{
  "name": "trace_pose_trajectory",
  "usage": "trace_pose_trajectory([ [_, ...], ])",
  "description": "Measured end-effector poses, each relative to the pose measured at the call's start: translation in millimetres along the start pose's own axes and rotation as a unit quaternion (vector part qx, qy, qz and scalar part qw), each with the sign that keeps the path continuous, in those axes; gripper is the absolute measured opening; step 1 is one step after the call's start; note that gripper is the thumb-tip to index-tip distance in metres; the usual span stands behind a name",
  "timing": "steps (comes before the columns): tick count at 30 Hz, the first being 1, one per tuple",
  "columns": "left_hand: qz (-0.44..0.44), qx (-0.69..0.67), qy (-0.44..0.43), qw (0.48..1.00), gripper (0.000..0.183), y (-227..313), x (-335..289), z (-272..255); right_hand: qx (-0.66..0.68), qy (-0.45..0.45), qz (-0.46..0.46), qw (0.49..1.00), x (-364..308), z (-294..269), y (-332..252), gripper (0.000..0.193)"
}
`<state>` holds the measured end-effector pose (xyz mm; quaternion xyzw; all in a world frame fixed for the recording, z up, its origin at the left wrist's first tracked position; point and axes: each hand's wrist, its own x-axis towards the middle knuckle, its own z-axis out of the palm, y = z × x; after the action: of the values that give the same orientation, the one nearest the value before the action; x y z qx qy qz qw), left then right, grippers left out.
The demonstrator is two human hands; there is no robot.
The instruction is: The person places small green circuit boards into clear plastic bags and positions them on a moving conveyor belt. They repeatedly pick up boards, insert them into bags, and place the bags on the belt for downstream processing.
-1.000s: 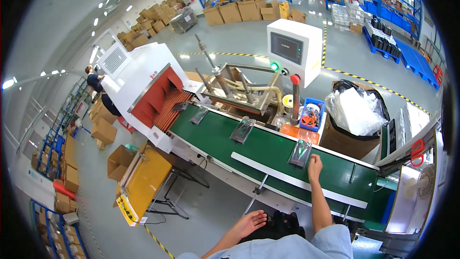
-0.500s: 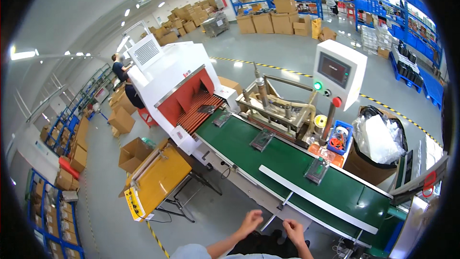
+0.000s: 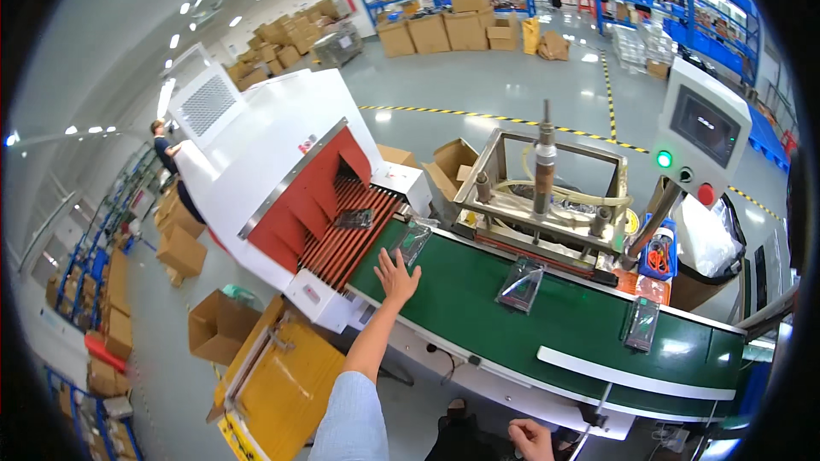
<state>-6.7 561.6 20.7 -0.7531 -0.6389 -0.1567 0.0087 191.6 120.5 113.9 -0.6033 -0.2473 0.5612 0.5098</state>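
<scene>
Reaching forward over the green conveyor belt (image 3: 461, 294), my left hand (image 3: 397, 279) has its fingers spread and holds nothing. Its fingertips are close to a clear plastic package (image 3: 413, 242) with a dark item inside; I cannot tell whether they touch. Past it, another dark package (image 3: 354, 218) lies on the rollers (image 3: 320, 243) at the mouth of a white tunnel machine (image 3: 273, 154). Farther right on the belt lie a third package (image 3: 521, 284) and one more package (image 3: 641, 323). Low in front of my body, my right hand (image 3: 531, 440) is curled closed, with nothing showing in it.
Red flaps (image 3: 299, 196) hang in the tunnel opening. A metal press frame (image 3: 542, 196) and a control box (image 3: 705, 124) stand behind the belt. A white guide rail (image 3: 632, 374) runs along its near side. A yellow table (image 3: 290, 376) stands at left, beside an open carton (image 3: 218, 324).
My left hand has gone from near my body out over the belt, its fingers opening. My right hand stays low. The view has shifted toward the tunnel, and the packages appear nearer its opening.
</scene>
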Motion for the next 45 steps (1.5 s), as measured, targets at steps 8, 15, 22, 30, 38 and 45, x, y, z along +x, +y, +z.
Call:
trace_pose_trajectory([
  [8,0.161,-0.057,-0.025,0.985,0.057,-9.7,26.3,43.5,0.033,-0.008,0.077,0.996,81.5,119.3,18.0,0.021],
  [15,0.161,-0.234,-0.163,0.945,0.071,-40.8,-7.1,-30.8,-0.027,-0.022,-0.083,0.996,241.8,149.9,9.6,0.034],
  [22,0.274,-0.293,-0.142,0.905,0.075,-54.2,-31.9,-100.6,0.163,-0.032,0.076,0.983,350.0,164.5,-36.7,0.039],
  [30,0.122,-0.245,-0.057,0.960,0.070,-133.4,19.4,-93.9,0.069,0.278,-0.120,0.951,343.1,162.8,-20.4,0.021],
  [38,-0.056,-0.008,0.084,0.995,0.078,-208.7,113.4,-32.5,0.000,0.126,-0.066,0.990,262.3,165.7,-19.0,0.024],
  [45,0.097,-0.489,-0.464,0.732,0.033,-48.6,31.4,-77.6,-0.047,0.134,-0.127,0.982,222.8,182.1,-54.9,0.018],
])
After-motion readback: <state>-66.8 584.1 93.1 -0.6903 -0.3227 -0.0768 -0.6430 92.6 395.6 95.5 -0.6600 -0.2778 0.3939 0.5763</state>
